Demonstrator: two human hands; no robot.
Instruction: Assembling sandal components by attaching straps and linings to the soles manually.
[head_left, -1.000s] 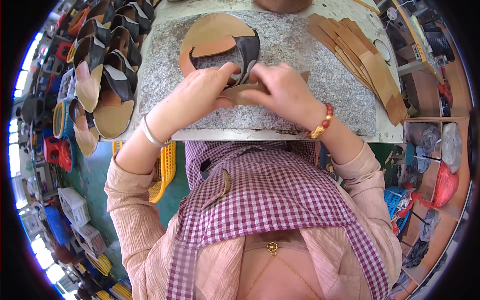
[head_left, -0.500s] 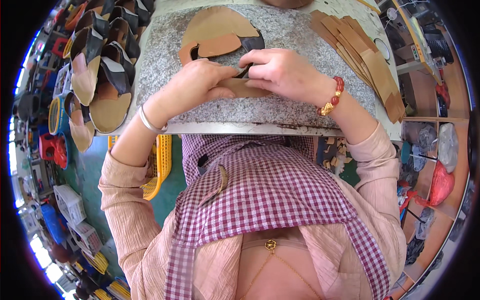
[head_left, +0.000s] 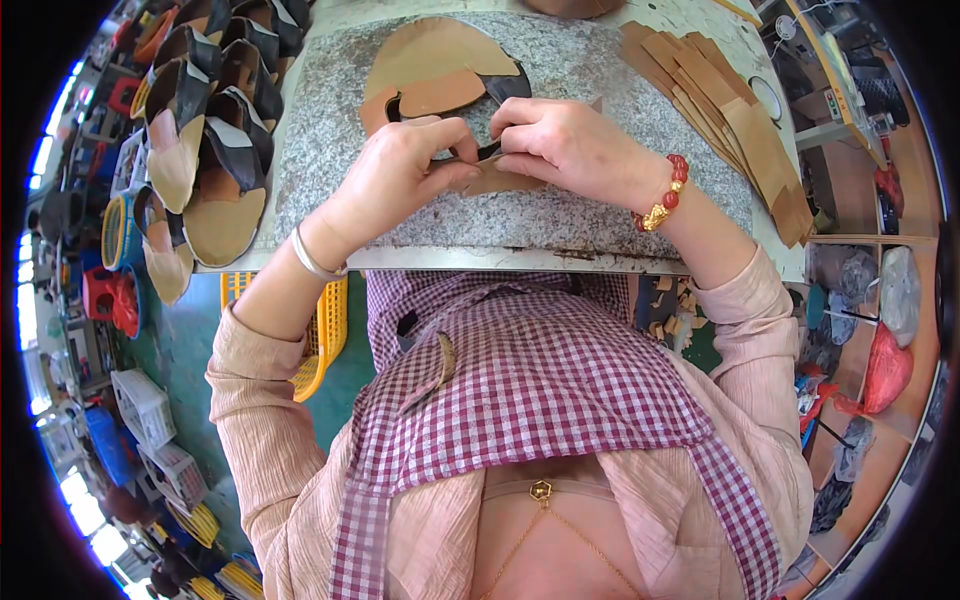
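Observation:
A leather shoe upper lies on the speckled grey work surface (head_left: 330,80), its rounded tan part (head_left: 435,50) at the far end. Across it runs an orange-brown band (head_left: 440,92), with a black section (head_left: 508,88) on the right. At the upper's near end, a brown flap (head_left: 505,180) shows beneath my fingers. My left hand (head_left: 405,165) pinches the near edge between thumb and fingers. Just to its right, my right hand (head_left: 575,145) pinches the same edge, where a dark strip shows between the hands. The fingers partly hide the pinched spot.
Several similar shoe uppers (head_left: 225,215) are piled at the left edge of the table. A fanned stack of brown strips (head_left: 735,125) lies on the right, beside a small round disc (head_left: 765,98). Below the table's front edge stands a yellow basket (head_left: 330,330).
My left hand's fingers have arched up and moved slightly right along the edge. My right hand has shifted a little right, and the brown flap is more bunched between the hands.

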